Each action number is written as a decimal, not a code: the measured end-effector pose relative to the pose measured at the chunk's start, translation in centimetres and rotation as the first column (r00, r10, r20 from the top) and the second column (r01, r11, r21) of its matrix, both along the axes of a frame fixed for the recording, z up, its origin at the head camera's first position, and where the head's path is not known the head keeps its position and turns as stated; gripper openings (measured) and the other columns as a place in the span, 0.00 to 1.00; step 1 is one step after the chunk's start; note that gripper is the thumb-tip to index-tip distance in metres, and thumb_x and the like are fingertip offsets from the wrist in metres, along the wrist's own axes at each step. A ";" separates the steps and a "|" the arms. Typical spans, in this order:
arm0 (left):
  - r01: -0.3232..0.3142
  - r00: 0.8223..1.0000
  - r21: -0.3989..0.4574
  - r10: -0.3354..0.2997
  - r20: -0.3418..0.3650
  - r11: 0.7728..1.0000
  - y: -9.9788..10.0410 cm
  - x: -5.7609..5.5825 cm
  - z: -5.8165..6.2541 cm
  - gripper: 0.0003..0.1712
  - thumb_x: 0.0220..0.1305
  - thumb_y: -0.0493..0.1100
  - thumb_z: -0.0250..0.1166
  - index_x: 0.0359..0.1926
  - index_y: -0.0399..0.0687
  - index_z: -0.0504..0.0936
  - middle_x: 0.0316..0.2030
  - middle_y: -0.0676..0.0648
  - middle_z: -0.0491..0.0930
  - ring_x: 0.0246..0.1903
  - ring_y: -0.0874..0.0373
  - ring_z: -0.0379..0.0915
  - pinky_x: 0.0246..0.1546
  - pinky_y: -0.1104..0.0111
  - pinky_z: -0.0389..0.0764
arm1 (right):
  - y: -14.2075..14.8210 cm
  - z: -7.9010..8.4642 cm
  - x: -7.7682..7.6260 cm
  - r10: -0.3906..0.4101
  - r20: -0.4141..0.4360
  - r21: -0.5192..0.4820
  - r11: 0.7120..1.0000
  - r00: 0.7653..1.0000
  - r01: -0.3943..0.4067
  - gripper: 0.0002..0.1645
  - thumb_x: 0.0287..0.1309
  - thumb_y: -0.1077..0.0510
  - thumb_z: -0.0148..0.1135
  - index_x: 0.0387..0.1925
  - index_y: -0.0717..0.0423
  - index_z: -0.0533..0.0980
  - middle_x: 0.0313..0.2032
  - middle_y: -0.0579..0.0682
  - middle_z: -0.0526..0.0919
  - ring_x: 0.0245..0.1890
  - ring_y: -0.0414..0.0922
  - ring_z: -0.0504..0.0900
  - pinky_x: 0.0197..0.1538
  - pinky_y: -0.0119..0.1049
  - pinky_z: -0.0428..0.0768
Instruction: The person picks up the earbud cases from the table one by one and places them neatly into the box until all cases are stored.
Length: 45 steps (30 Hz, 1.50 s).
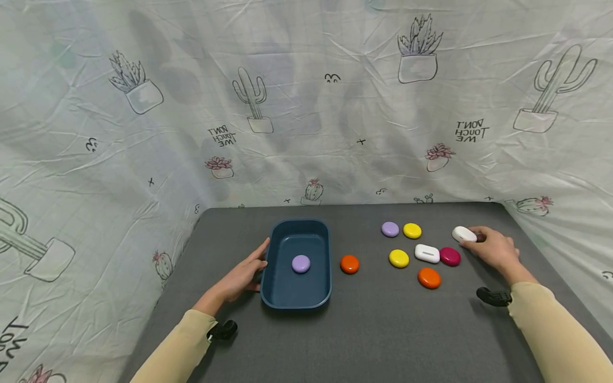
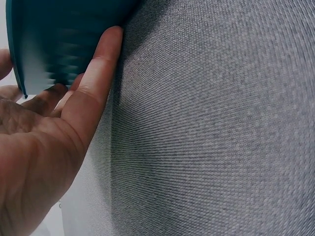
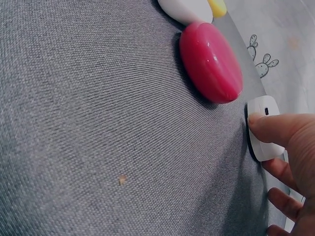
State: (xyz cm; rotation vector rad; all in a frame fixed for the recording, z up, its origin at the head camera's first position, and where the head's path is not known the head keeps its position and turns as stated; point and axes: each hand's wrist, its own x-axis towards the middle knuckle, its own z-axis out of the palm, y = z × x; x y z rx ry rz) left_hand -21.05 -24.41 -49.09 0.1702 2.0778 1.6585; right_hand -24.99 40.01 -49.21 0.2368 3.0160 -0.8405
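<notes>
At the right of the table, my right hand (image 1: 495,249) pinches a white earbud case (image 1: 464,234) between thumb and fingers. A small dark port shows on the case (image 3: 266,112) in the right wrist view; it sits at the tabletop. My left hand (image 1: 243,274) rests against the left wall of a dark blue tray (image 1: 297,301), its fingers mostly straight along the outside. In the left wrist view one finger (image 2: 98,73) lies low along the tray wall (image 2: 49,29). One lilac glossy disc (image 1: 300,264) lies inside the tray.
Near my right hand lie a crimson disc (image 1: 450,256) and a second white case (image 1: 427,254). Two yellow discs (image 1: 399,258), an orange disc (image 1: 429,277) and a lilac disc (image 1: 390,229) are left of them. Another orange disc (image 1: 349,264) lies beside the tray. Cactus-print cloth (image 1: 306,106) hangs behind the table.
</notes>
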 end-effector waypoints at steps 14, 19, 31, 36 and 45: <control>-0.025 1.000 -0.005 0.026 0.018 1.000 0.4 0.0 0.1 0.38 0.81 0.44 0.46 0.81 0.81 0.44 0.79 0.45 0.48 0.74 0.39 0.52 0.45 0.51 0.81 | 0.0 -0.2 0.3 -0.004 -0.012 0.016 1.000 1.000 0.004 0.40 0.65 0.43 0.65 0.63 0.71 0.69 0.54 0.72 0.74 0.48 0.72 0.64 0.44 0.66 0.58; -0.017 1.000 -0.006 0.017 0.009 1.000 0.3 -0.1 0.0 0.37 0.81 0.45 0.45 0.81 0.81 0.44 0.79 0.44 0.48 0.74 0.39 0.52 0.45 0.51 0.81 | 0.0 0.0 0.3 -0.005 -0.019 0.034 0.999 1.000 0.005 0.39 0.65 0.43 0.65 0.63 0.70 0.69 0.54 0.73 0.74 0.50 0.73 0.63 0.46 0.67 0.58; 0.012 1.000 -0.002 -0.012 -0.008 1.000 0.2 0.1 0.2 0.37 0.82 0.45 0.44 0.81 0.78 0.41 0.77 0.42 0.51 0.73 0.39 0.55 0.46 0.50 0.81 | -1.8 1.7 0.0 0.078 -0.104 0.030 0.997 0.992 -0.075 0.39 0.67 0.39 0.63 0.64 0.67 0.71 0.56 0.74 0.75 0.50 0.71 0.64 0.45 0.65 0.59; 0.016 1.000 0.011 -0.016 -0.010 1.000 0.1 0.2 0.2 0.37 0.82 0.45 0.44 0.81 0.78 0.41 0.78 0.42 0.49 0.73 0.38 0.54 0.46 0.50 0.81 | -3.8 3.1 -0.3 0.119 -0.125 0.023 0.993 0.985 -0.117 0.38 0.65 0.41 0.66 0.63 0.65 0.73 0.55 0.72 0.76 0.51 0.70 0.64 0.47 0.64 0.58; 0.028 0.999 0.007 -0.028 -0.017 1.000 0.0 0.2 0.2 0.38 0.82 0.45 0.45 0.82 0.75 0.40 0.79 0.39 0.47 0.73 0.36 0.53 0.47 0.49 0.81 | -8.3 5.8 -0.4 0.202 -0.179 0.023 0.979 0.963 -0.202 0.34 0.65 0.43 0.68 0.63 0.60 0.76 0.55 0.67 0.79 0.54 0.68 0.65 0.49 0.63 0.58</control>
